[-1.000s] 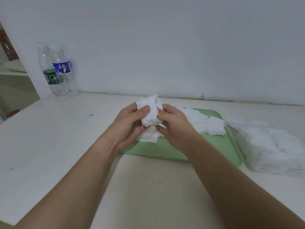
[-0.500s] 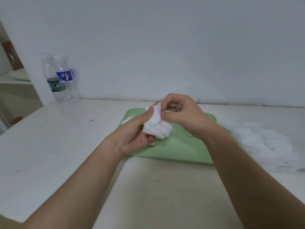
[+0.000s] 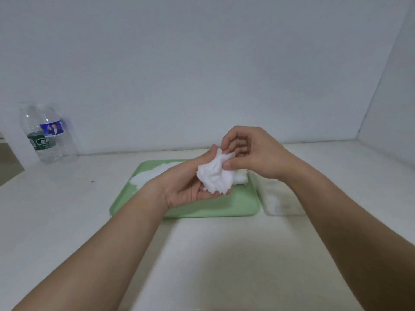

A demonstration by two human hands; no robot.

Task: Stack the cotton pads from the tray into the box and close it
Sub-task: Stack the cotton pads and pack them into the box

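Observation:
A bunch of white cotton pads lies in the upturned palm of my left hand, whose thumb presses against its top. My right hand pinches the upper right edge of the bunch between thumb and forefinger, its other fingers curled. Both hands hover above the green tray. More loose cotton pads lie at the tray's far left, and a few show behind the bunch at the right. The clear box with pads inside sits just right of the tray, blurred and partly hidden by my right forearm.
Two clear water bottles stand at the back left against the wall. A side wall closes the table at the far right. A shelf edge shows at the far left. The white table runs to the near edge.
My hands rose and shifted right with the bunch. The left palm turned up under the pads, and the right hand moved to pinch their top edge. The view swung right.

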